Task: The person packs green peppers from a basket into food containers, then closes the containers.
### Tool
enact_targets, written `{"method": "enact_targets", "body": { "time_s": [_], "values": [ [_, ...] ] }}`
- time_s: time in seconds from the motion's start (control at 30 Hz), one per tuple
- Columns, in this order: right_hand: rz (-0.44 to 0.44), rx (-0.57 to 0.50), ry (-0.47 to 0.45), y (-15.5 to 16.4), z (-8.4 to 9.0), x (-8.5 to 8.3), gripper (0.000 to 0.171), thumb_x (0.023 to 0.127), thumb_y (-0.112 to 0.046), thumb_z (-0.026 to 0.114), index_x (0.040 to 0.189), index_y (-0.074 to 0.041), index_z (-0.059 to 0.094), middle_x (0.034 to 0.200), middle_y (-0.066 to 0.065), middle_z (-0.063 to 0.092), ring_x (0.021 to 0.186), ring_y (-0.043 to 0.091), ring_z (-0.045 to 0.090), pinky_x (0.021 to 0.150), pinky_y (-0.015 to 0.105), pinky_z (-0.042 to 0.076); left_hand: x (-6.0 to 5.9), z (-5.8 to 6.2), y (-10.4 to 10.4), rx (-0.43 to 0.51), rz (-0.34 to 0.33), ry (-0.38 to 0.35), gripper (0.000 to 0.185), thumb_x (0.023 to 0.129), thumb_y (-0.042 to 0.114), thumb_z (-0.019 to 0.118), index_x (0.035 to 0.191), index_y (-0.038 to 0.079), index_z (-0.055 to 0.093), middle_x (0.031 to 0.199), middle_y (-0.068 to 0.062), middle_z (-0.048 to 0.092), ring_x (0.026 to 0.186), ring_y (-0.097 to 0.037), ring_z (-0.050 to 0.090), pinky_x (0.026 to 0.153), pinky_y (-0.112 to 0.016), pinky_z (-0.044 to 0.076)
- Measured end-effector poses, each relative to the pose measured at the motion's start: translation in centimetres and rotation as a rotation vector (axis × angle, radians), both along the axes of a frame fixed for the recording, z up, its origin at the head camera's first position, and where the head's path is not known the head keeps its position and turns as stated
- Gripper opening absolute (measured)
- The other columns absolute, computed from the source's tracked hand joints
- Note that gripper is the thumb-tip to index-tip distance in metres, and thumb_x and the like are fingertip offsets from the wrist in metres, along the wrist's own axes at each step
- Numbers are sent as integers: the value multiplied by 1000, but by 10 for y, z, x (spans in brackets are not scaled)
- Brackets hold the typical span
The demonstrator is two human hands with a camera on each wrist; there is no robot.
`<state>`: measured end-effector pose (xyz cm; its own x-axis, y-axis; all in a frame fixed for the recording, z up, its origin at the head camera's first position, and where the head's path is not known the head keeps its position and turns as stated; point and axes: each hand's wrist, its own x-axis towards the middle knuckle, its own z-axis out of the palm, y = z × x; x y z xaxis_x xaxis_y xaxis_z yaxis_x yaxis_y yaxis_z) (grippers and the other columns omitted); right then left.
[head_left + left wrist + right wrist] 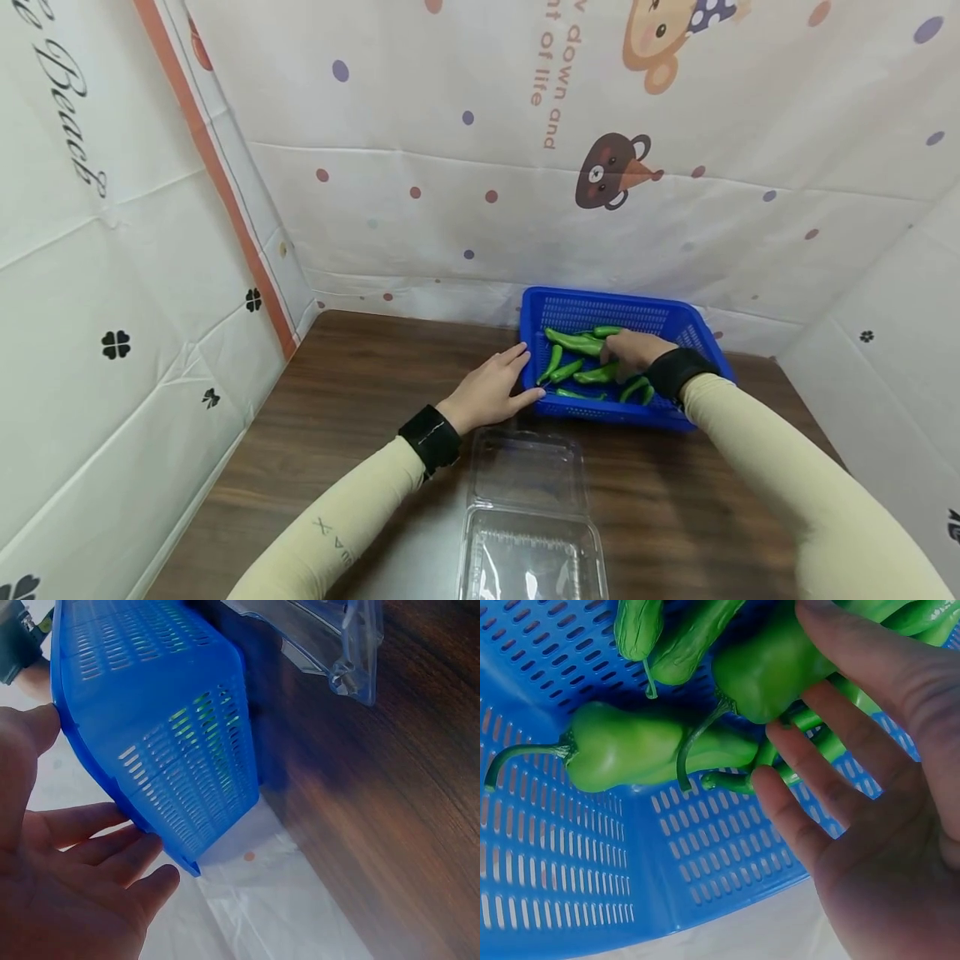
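A blue plastic basket (622,298) with slotted walls holds several green peppers (573,342) lying loose on its floor. My left hand (491,392) rests against the basket's left end. Its thumb and spread, fairly straight fingers (112,847) touch the rim (82,761) from outside. Inside the basket, my right hand (633,350) reaches down among the peppers. In the right wrist view, one thick green pepper (761,671) with a curved stem lies between the thumb and fingers of the right hand (885,795). Part of that grip is hidden behind the pepper. Another pepper (622,750) lies beside it.
In front of the basket, a clear plastic clamshell box (528,558) stands open on the dark wooden table (360,383), its lid (528,471) folded back towards the basket. Behind the basket, a patterned white sheet (420,225) hangs at the table's far edge.
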<state>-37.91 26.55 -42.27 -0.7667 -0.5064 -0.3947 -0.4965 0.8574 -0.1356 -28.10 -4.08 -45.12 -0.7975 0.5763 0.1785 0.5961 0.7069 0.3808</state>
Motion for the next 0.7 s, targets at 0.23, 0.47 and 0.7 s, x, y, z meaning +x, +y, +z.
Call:
{"method": "enact_targets", "body": {
  "time_s": [0.23,0.47,0.7],
  "values": [
    [-47,-18,-33,-1,0,4,47,85,2,81,131,0,68,130,25,62,123,47,57,90,50,58,2,0,-1,-7,6,2,73,104,49,56,154,-3,43,162,-18,36,147,-29,41,121,-43,32],
    [4,1,60,1,0,8,42,84,-5,84,124,-4,73,121,19,67,116,45,58,92,56,54,4,0,0,-13,16,6,72,104,50,56,153,-2,44,162,-18,37,148,-29,40,121,-43,32],
    [58,8,177,3,8,13,38,80,-12,89,116,-10,78,118,13,71,115,46,53,94,64,46,5,-1,1,-13,28,5,72,105,50,55,155,0,42,163,-16,35,151,-27,34,124,-42,26]
  ]
}}
